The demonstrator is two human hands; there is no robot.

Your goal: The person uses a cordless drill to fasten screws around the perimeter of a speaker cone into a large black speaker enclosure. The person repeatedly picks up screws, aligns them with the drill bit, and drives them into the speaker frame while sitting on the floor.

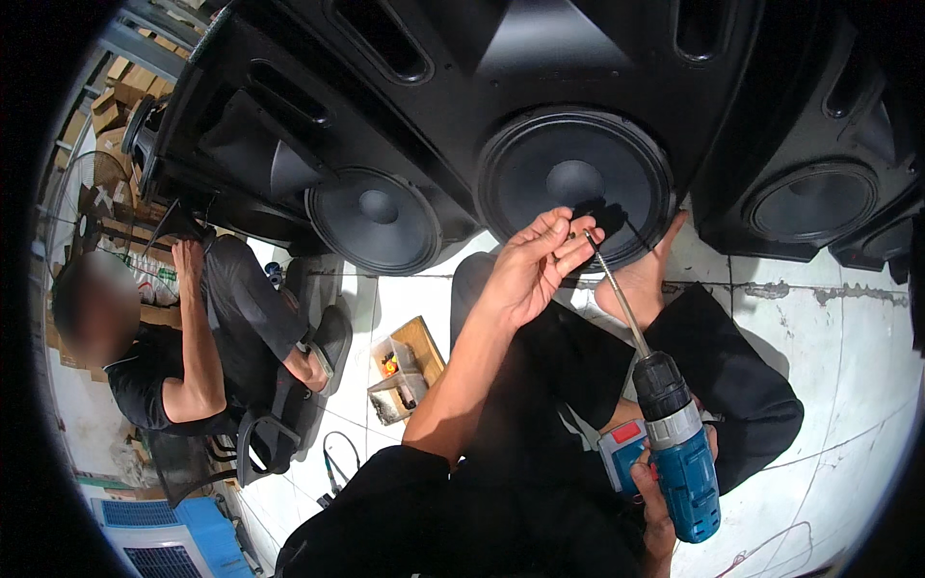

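My right hand (pixel 655 486) grips the handle of a blue and black cordless drill (pixel 682 462), lower right. A long screwdriver bit (pixel 621 297) runs from its chuck up to my left hand (pixel 540 258). The left hand's fingers are pinched at the bit's tip; a small dark piece, perhaps a screw, shows there, too small to be sure. Just beyond stands a black speaker cabinet (pixel 462 106) with a round woofer (pixel 575 183) in its front. The hand and bit cast a shadow on the cone.
More black speakers (pixel 814 202) stand right and left. A divided parts box (pixel 395 376) sits on the white tiled floor (pixel 829 385) left of my arm. A seated person (pixel 173 356) works at far left, near a fan (pixel 87 207) and a blue-white air cooler (pixel 173 535).
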